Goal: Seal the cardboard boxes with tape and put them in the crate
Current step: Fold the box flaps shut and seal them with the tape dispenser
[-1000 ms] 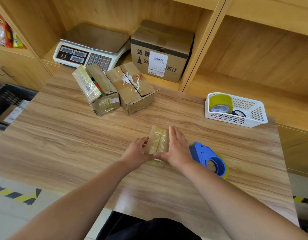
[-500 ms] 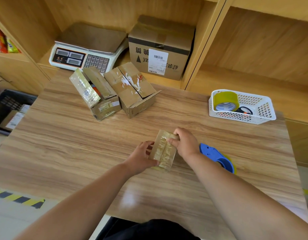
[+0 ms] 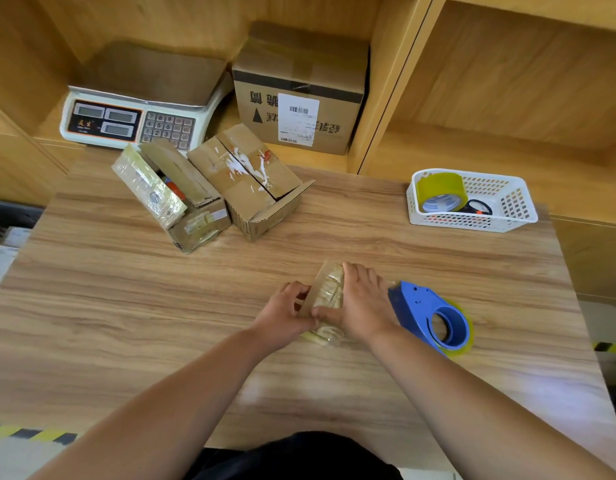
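Observation:
A small cardboard box (image 3: 326,289) wrapped in glossy tape stands on the wooden table (image 3: 126,306), a little in front of me. My left hand (image 3: 285,313) grips its left side. My right hand (image 3: 360,301) lies flat over its right side and top, with the thumb at the near corner. A blue tape dispenser (image 3: 434,318) with yellowish tape rests on the table just right of my right hand. Two more cardboard boxes sit at the back left: one with open flaps (image 3: 174,199) and one with torn tape on top (image 3: 254,188). A dark crate (image 3: 8,230) shows at the left edge.
A white basket (image 3: 472,223) with a tape roll (image 3: 441,192) stands at the back right. On the shelf behind are a weighing scale (image 3: 133,116) and a large labelled carton (image 3: 299,95). Yellow-black floor tape lies left and right of the table.
The small box was tilted up between both hands half a second ago. Now my right hand has spread flat over its right side and my left hand has closed on its left side.

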